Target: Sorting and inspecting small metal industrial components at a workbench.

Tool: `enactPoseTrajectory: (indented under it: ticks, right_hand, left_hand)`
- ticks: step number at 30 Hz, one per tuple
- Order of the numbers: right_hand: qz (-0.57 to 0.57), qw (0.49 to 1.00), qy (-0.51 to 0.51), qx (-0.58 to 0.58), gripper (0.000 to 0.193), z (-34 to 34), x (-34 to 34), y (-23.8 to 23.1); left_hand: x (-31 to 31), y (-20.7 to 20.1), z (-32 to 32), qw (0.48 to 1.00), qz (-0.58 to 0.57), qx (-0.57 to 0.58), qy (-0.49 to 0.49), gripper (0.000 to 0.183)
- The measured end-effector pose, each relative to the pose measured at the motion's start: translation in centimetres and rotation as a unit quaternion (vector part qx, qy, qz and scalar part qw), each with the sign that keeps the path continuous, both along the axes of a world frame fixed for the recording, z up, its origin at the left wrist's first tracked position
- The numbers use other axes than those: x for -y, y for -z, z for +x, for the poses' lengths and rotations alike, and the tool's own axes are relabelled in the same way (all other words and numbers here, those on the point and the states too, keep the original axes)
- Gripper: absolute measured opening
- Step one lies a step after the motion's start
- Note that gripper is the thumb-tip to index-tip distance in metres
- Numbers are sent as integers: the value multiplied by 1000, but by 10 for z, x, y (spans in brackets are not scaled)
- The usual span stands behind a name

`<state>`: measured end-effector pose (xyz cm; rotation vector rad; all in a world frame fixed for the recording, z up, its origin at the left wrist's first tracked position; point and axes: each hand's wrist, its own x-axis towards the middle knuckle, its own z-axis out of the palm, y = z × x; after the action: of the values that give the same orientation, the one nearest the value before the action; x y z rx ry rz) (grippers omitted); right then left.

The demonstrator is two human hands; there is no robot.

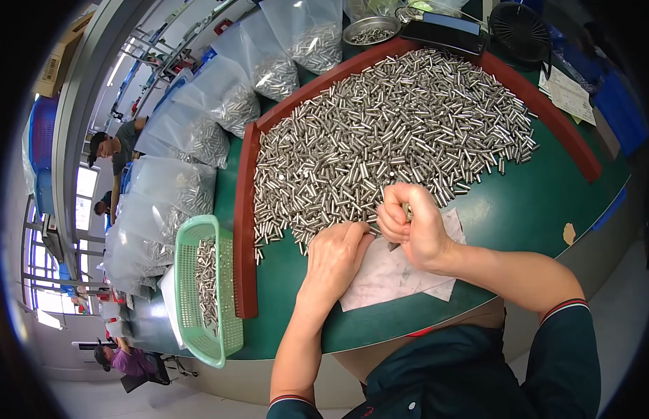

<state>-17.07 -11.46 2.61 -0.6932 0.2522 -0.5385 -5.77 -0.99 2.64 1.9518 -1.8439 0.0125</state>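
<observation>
A broad heap of short silver metal pins (pixel 380 126) covers the green table in front of me. My right hand (pixel 417 227) is curled into a fist above the heap's near edge, and bits of metal pin show between its fingers. Just left of it, my left hand (pixel 335 255) rests back up at the same edge, its fingers bent together; what lies under them is hidden. Beneath both hands a smudged, pale paper sheet (pixel 380 279) lies on the table.
Dark red wooden strips (pixel 247 230) border the heap. A green plastic basket (pixel 223 349) with pins stands at left, beyond it several clear bags of pins (pixel 234 98). At the back are a metal bowl (pixel 352 35), a phone (pixel 443 35) and a black fan (pixel 520 31). Other people sit farther left.
</observation>
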Motion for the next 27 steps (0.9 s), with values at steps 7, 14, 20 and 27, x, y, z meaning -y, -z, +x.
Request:
enactPoseTrajectory:
  ticks: [7,14,20,27]
  right_hand:
    - [1,1000,-1,-6,36,-1,-1,-1]
    - [-19,999,6,26,36,-3,-1,0]
    - [-49,999,5,19,36,-6,-8,3]
    - [-21,1000,-6,14,36,-6,-8,5]
  left_hand:
    - [-3,-6,-5,999,33,25,-5,8]
    - [-19,-3,-20,984,53,-170,-27,6]
    - [-18,-3,-23,988,43,-143,-40,6]
    - [-18,-4,-25,984,55,-157,-55,8]
